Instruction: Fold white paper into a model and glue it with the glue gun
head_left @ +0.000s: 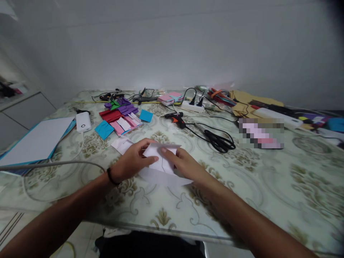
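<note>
Both hands grip one sheet of white paper, partly folded, just above the patterned tabletop near the front. My left hand, a dark band at its wrist, has its thumb on the paper's face and its fingers behind the left edge. From the right, my right hand presses its thumb on the upper flap, with its other fingers mostly hidden. The sheet's lower edge spreads out below the hands. Just behind my left hand lies another folded white paper piece.
Folded coloured papers and a blue square lie beyond my hands. A glue gun with a coiled black cable is to their right. A white power bank and stacked sheets are left. A power strip sits behind.
</note>
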Action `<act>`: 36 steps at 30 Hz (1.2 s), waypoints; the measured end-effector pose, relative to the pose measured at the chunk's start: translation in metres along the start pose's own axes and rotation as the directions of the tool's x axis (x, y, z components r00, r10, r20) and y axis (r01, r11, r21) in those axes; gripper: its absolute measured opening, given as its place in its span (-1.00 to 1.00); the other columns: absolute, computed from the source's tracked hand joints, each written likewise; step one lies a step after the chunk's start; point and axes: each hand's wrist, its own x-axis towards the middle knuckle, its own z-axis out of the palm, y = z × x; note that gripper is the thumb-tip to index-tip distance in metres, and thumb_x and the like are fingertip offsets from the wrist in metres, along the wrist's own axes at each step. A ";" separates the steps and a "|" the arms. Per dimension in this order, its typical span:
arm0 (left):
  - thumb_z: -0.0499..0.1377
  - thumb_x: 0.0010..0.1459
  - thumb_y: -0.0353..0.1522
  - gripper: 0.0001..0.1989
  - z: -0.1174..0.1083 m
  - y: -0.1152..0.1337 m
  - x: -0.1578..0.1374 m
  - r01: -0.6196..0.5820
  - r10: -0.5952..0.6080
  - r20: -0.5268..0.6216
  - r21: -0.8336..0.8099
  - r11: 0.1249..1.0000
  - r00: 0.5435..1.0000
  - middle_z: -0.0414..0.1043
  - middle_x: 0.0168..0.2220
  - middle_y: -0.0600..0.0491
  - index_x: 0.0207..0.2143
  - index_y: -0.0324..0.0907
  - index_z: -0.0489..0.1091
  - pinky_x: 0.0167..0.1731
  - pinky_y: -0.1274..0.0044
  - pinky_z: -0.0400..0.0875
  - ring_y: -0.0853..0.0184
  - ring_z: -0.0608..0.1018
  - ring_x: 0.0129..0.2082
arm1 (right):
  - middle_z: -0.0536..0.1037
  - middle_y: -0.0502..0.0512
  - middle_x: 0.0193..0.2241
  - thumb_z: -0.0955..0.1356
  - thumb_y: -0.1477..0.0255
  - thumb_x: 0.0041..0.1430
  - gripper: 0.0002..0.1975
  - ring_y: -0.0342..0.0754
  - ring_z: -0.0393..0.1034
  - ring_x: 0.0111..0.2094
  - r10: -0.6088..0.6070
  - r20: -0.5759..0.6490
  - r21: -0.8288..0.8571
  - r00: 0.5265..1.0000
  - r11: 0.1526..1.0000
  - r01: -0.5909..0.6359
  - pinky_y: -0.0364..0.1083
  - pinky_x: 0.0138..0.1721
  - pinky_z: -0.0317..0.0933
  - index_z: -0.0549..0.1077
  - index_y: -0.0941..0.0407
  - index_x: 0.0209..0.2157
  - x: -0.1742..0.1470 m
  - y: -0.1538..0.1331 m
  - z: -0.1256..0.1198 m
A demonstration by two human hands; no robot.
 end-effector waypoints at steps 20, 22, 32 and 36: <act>0.17 0.25 -0.24 -0.71 -0.010 -0.024 0.011 -0.103 0.107 0.034 0.647 0.755 0.994 0.49 -0.26 0.00 -0.06 -0.21 0.37 -0.27 0.42 0.43 0.25 0.53 -0.31 | 0.59 0.17 -0.13 0.41 0.63 0.11 -0.66 0.03 0.48 -0.15 -0.319 0.208 -0.656 0.925 0.656 0.374 -0.01 -0.05 0.32 0.54 0.15 -0.06 0.008 0.005 -0.023; 0.18 0.27 -0.27 -0.63 -0.005 -0.014 0.005 -0.200 0.320 -0.017 0.747 0.634 0.947 0.45 -0.03 -0.12 0.08 -0.22 0.31 -0.06 0.32 0.42 0.17 0.52 -0.09 | 0.63 0.14 -0.16 0.42 0.63 0.09 -0.68 -0.02 0.49 -0.24 -0.241 0.155 -0.632 0.958 0.722 0.284 -0.06 -0.14 0.31 0.56 0.15 -0.09 0.008 0.004 -0.024; 0.20 0.18 -0.56 -0.80 0.031 -0.017 -0.083 -0.461 0.260 0.384 0.787 0.410 0.886 0.43 0.12 -0.09 -0.16 -0.20 0.46 0.16 0.28 0.40 0.13 0.43 0.17 | 0.54 0.01 -0.43 0.52 0.39 -0.02 -0.69 -0.08 0.40 -0.39 0.085 0.228 -0.510 0.970 0.859 0.045 -0.15 -0.34 0.23 0.56 0.18 -0.20 0.000 0.003 -0.030; 0.13 0.22 -0.58 -0.71 0.032 -0.035 -0.096 -0.404 0.306 0.283 0.779 0.479 0.909 0.41 0.16 -0.11 -0.04 -0.20 0.44 0.20 0.28 0.41 0.15 0.40 0.23 | 0.48 -0.03 -0.48 0.52 0.38 0.00 -0.80 -0.12 0.34 -0.45 0.053 0.251 -0.619 0.966 0.776 0.119 -0.16 -0.41 0.17 0.58 0.14 -0.31 -0.010 -0.007 -0.025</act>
